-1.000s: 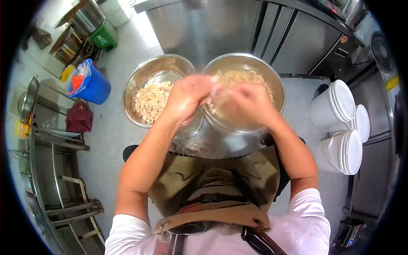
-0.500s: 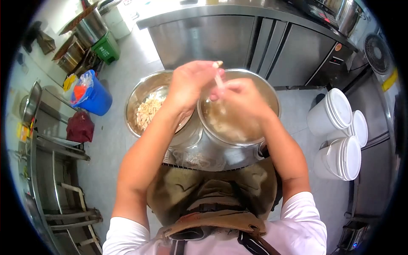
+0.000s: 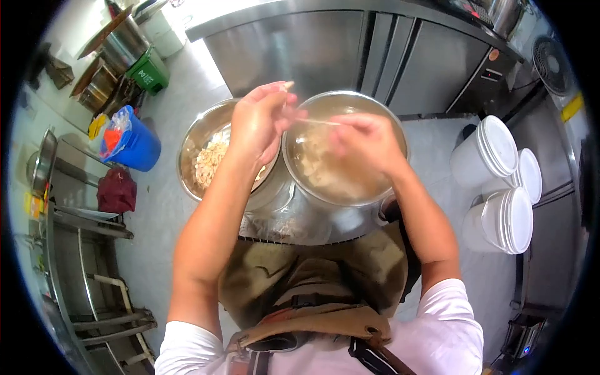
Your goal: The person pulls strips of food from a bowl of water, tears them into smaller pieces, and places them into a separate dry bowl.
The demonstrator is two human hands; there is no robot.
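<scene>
My left hand (image 3: 257, 119) is closed above the gap between two metal bowls, with a small pale piece of food (image 3: 288, 85) poking past its fingertips. A thin whitish strand (image 3: 319, 122) stretches from its fingers across to my right hand (image 3: 372, 139), which pinches the other end over the right bowl. That right bowl (image 3: 402, 169) holds cloudy liquid with pale pieces (image 3: 315, 164) in it. Under my left wrist, the left bowl (image 3: 182, 164) contains a heap of beige pieces (image 3: 209, 164). What the food is, I cannot make out.
White lidded buckets (image 3: 481, 153) stand on the floor at right, near a fan (image 3: 553, 65). A steel counter (image 3: 281, 53) runs across the front. On the left are a blue bin (image 3: 142, 144), a green bin (image 3: 150, 72) and a metal rack (image 3: 94, 219).
My hands have moved apart sideways, the left one shifting left, and the pale strand now spans between them. The whole view has shifted slightly.
</scene>
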